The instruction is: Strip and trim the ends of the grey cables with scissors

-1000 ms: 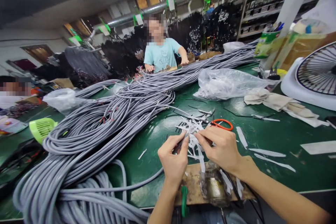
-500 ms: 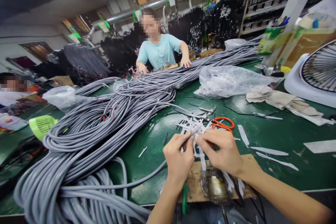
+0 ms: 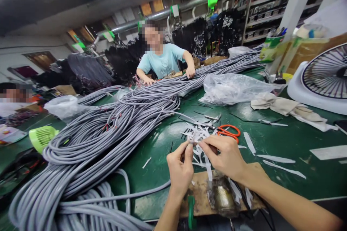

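A grey cable runs from the left into my left hand, whose thumb and fingers are closed around its end. My right hand pinches at the thin wires that come out of this cable end; the fingertips cover most of them. Just behind both hands lies a pile of white strips mixed with short black pieces. Orange-handled scissors rest beside the pile, close to my right hand. Below my hands a wooden board carries a worn, tape-wrapped metal block.
Large coils of grey cable cover the left and run along the back. A clear plastic bag, cloth gloves and a white fan stand at the right. Across the green table a co-worker handles cables.
My hands have shifted slightly left, and the fingertips have moved a little apart at the cable end. The whole view has tilted up somewhat. The co-worker's hands have moved slightly on the cables.
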`<action>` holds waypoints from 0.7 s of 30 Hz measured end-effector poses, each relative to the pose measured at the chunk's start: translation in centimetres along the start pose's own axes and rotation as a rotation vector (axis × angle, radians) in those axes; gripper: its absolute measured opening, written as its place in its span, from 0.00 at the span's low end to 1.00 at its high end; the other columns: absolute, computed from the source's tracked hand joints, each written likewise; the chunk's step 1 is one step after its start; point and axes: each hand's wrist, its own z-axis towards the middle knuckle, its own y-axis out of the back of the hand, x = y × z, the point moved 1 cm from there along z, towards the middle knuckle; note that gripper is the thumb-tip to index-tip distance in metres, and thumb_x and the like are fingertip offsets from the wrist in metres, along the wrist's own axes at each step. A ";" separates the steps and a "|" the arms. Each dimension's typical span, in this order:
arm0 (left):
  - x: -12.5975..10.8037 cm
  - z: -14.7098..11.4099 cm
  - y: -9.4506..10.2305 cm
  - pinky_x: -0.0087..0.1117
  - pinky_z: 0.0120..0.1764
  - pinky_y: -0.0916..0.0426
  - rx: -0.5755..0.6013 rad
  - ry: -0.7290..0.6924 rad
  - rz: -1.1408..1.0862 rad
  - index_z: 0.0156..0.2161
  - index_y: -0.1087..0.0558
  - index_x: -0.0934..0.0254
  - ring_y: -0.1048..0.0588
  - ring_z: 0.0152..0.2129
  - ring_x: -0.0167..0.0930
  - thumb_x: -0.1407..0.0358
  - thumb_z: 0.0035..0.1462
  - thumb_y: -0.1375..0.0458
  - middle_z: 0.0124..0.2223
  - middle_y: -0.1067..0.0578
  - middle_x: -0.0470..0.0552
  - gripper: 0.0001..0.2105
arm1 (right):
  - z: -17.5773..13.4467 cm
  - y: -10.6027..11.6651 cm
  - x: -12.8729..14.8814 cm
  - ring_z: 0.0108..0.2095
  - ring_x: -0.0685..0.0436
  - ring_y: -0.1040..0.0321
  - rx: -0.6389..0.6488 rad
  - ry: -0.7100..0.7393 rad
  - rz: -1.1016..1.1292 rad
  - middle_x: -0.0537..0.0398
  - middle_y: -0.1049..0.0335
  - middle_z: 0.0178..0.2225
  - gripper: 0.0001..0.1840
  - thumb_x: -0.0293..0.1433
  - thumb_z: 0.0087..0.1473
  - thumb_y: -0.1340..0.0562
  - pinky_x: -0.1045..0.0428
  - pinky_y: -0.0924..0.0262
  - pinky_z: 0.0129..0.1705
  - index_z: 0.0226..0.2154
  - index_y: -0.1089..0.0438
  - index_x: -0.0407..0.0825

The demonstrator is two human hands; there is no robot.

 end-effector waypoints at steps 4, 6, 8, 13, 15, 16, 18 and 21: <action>0.0 -0.1 -0.1 0.24 0.20 0.43 -0.020 -0.055 0.062 0.37 0.25 0.69 0.38 0.16 0.24 0.63 0.56 0.47 0.21 0.31 0.46 0.12 | 0.1 0.0 -0.1 0.19 0.53 0.45 0.027 -0.037 0.060 0.57 0.37 0.18 0.16 0.33 0.57 0.46 0.55 0.53 0.25 0.22 0.32 0.45; -0.1 -0.2 -0.1 0.25 0.22 0.40 -0.012 -0.109 0.116 0.37 0.24 0.69 0.35 0.17 0.25 0.64 0.55 0.47 0.22 0.28 0.48 0.11 | 0.1 0.0 -0.2 0.18 0.53 0.47 0.046 -0.054 0.108 0.58 0.39 0.17 0.17 0.33 0.57 0.46 0.55 0.54 0.23 0.21 0.32 0.45; -0.3 -0.1 -0.3 0.26 0.23 0.39 0.003 -0.169 0.182 0.36 0.23 0.69 0.34 0.17 0.26 0.66 0.55 0.46 0.23 0.26 0.50 0.11 | 0.0 0.0 -0.1 0.17 0.54 0.49 0.044 -0.056 0.136 0.59 0.41 0.16 0.18 0.33 0.57 0.46 0.56 0.55 0.21 0.19 0.33 0.45; -0.6 0.7 -0.8 0.28 0.27 0.36 0.015 -0.106 0.286 0.36 0.23 0.68 0.29 0.21 0.29 0.68 0.54 0.46 0.29 0.22 0.53 0.10 | -1.0 0.3 1.5 0.17 0.53 0.50 -0.072 0.283 0.122 0.59 0.44 0.14 0.16 0.30 0.55 0.46 0.55 0.55 0.22 0.19 0.33 0.45; -0.5 1.0 -0.8 0.27 0.28 0.37 0.030 -0.037 0.253 0.33 0.24 0.67 0.29 0.23 0.29 0.66 0.55 0.47 0.30 0.22 0.52 0.10 | -1.2 0.4 2.0 0.17 0.52 0.49 -0.091 0.443 0.120 0.59 0.43 0.14 0.15 0.30 0.54 0.45 0.54 0.55 0.22 0.20 0.32 0.45; -0.5 1.2 -0.7 0.26 0.28 0.38 0.037 -0.022 0.223 0.31 0.25 0.67 0.30 0.22 0.28 0.66 0.56 0.48 0.28 0.23 0.51 0.11 | -1.2 0.5 2.0 0.18 0.52 0.48 -0.109 0.444 0.098 0.58 0.41 0.15 0.13 0.30 0.54 0.44 0.54 0.54 0.23 0.21 0.31 0.45; -0.6 1.2 -0.6 0.24 0.24 0.43 0.049 -0.014 0.156 0.29 0.28 0.67 0.35 0.19 0.25 0.65 0.58 0.51 0.23 0.29 0.46 0.13 | -0.8 0.5 1.4 0.19 0.52 0.44 -0.148 0.308 0.008 0.56 0.36 0.17 0.11 0.28 0.54 0.44 0.54 0.52 0.24 0.23 0.30 0.45; -0.6 1.0 -0.2 0.24 0.20 0.49 0.050 0.009 0.085 0.27 0.33 0.66 0.44 0.16 0.23 0.63 0.60 0.54 0.19 0.41 0.41 0.13 | -0.1 0.5 0.1 0.21 0.51 0.39 -0.158 0.130 -0.144 0.56 0.31 0.21 0.10 0.29 0.54 0.43 0.55 0.49 0.28 0.24 0.30 0.45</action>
